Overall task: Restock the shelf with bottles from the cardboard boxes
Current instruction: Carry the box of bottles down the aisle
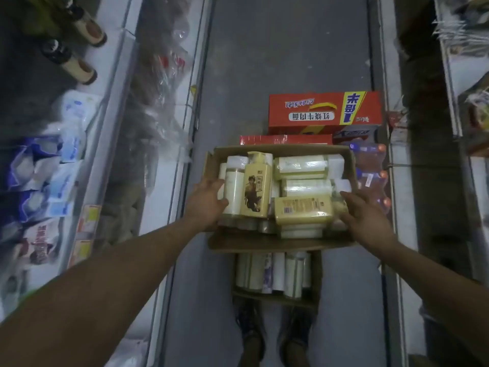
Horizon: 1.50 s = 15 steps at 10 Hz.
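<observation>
Progress: early; both boxes looked full, and no bottle was seen out of them and on its way to a shelf.
Upper cardboard box (280, 149): centre of the aisle, stacked on the lower box, packed with cream and white bottles lying every way.
Lower cardboard box (275, 300): near, just in front of the shoes (251, 337), with a row of bottles showing.
Yellow pump bottle (256, 192): lay on top at the left of the upper box, beside a white bottle (232, 192).
Left hand (209, 205): curled over the upper box's left wall, thumb in against the white bottle.
Right hand (362, 213): fingers nearly straight, laid on the box's right near corner; no grasp visible.
Left shelf (113, 107): held bagged goods and dark bottles.
Right shelf (397, 181): mostly out of frame.
Target shelf: could not tell which.
Red carton (325, 109): far, behind the boxes, on the floor.
Left to do: probably all of it, meaning lifting or shifting the box, then shelving bottles.
</observation>
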Each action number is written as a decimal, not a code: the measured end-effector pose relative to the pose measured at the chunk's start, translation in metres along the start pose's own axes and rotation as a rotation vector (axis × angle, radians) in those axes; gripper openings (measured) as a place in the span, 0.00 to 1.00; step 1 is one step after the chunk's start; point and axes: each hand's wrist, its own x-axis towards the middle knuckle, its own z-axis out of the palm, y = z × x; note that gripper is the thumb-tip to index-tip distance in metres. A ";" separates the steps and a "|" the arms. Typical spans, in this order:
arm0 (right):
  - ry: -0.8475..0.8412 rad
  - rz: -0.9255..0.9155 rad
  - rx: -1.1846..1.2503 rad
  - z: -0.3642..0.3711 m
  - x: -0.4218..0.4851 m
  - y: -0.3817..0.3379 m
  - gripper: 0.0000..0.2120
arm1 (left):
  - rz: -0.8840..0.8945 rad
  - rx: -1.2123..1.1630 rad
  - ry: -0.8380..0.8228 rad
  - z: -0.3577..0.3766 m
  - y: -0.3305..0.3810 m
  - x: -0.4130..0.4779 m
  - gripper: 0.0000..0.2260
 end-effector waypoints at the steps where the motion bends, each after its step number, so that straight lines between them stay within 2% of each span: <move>1: 0.035 0.010 0.030 0.007 0.017 0.021 0.23 | -0.045 0.093 0.065 0.014 -0.024 0.019 0.25; 2: 0.016 -0.004 0.041 0.013 0.032 0.038 0.21 | -0.112 0.086 0.060 0.028 -0.047 0.042 0.24; 3: -0.001 0.020 0.113 0.015 0.048 0.053 0.22 | -0.093 -0.005 0.055 0.035 -0.058 0.064 0.18; 4: -0.033 0.034 0.171 0.017 0.058 0.065 0.23 | -0.056 -0.061 0.113 0.040 -0.066 0.076 0.17; 5: 0.000 0.025 0.194 0.021 0.067 0.074 0.24 | 0.007 -0.171 0.163 0.042 -0.065 0.077 0.28; 6: 0.061 0.074 0.062 0.028 0.076 0.082 0.33 | -0.005 -0.212 0.156 0.040 -0.066 0.079 0.43; 8: 0.089 0.100 -0.021 0.038 0.092 0.081 0.40 | -0.057 -0.222 0.085 0.040 -0.061 0.079 0.43; 9: 0.080 0.159 0.064 0.041 0.091 0.079 0.35 | -0.103 -0.241 0.073 0.042 -0.063 0.082 0.44; 10: 0.060 0.171 0.215 0.043 0.090 0.077 0.24 | -0.167 -0.283 0.045 0.045 -0.068 0.083 0.43; 12: 0.102 0.229 0.312 0.054 0.092 0.076 0.23 | -0.142 -0.414 0.039 0.056 -0.071 0.083 0.42; 13: 0.166 0.329 0.387 0.057 0.097 0.077 0.12 | -0.187 -0.454 0.036 0.058 -0.076 0.085 0.40; 15: 0.148 0.236 0.293 0.058 0.098 0.079 0.17 | -0.125 -0.535 0.040 0.059 -0.079 0.086 0.37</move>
